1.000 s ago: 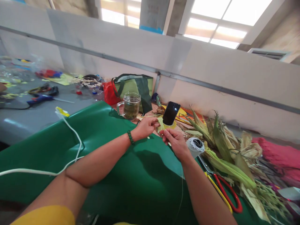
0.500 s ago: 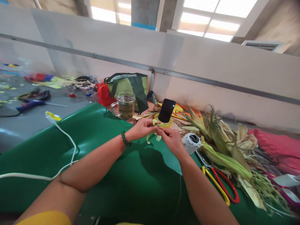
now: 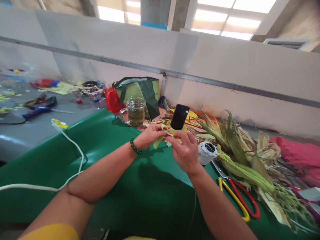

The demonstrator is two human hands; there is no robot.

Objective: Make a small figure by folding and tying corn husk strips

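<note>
Fingers (image 3: 159, 134) of the left hand (image 3: 147, 137) and right hand (image 3: 186, 151) meet near the frame's centre, both pinching a pale green strip (image 3: 157, 143), one end dangling below the left fingertips. Just behind stands a phone (image 3: 179, 116), with a glass mug (image 3: 136, 115) to its left; at lower right, scissors (image 3: 227, 178) lie beside a white spool (image 3: 205, 158)

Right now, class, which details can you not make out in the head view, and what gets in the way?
All in the head view:
1) Palm of the right hand: hidden by the back of that hand.
2) Exact folds of the pale strip: too small, partly covered by the left hand and the right.
3) Contents of the green bag: hidden by its front wall.
4) Rest of the pink cloth: cut off by the right edge.
</note>
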